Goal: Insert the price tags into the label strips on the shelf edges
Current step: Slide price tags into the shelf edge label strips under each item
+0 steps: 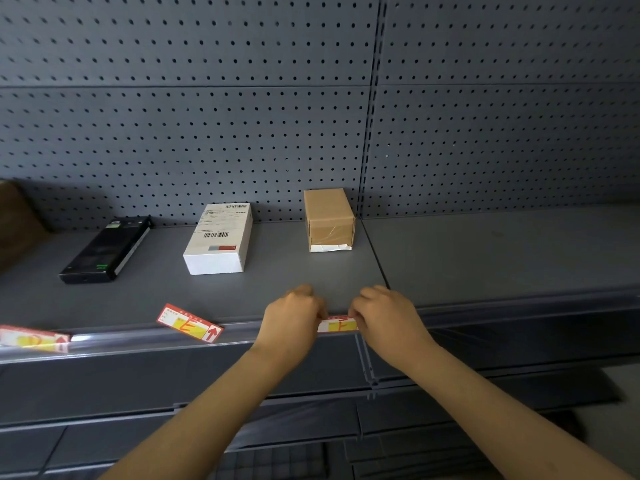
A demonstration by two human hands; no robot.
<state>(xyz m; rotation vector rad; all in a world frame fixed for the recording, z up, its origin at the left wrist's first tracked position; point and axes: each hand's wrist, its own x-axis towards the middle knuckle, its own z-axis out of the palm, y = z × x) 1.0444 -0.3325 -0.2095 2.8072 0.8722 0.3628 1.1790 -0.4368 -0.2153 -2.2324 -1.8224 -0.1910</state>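
Observation:
A red, white and yellow price tag (pixel 337 324) marked with an orange letter sits at the clear label strip (pixel 145 341) on the grey shelf's front edge. My left hand (pixel 292 317) pinches its left end and my right hand (pixel 384 315) pinches its right end, fingers curled over the shelf lip. Only the tag's middle shows between my hands. A second tag (pixel 189 322) lies loose and tilted on the shelf (pixel 263 292), overhanging the strip. A third tag (pixel 33 337) sits in the strip at the far left.
On the shelf behind stand a black flat box (pixel 104 251), a white box with barcodes (pixel 220 239) and a taped brown carton (pixel 329 220). A grey pegboard (pixel 207 116) backs the shelf. More grey shelves lie below.

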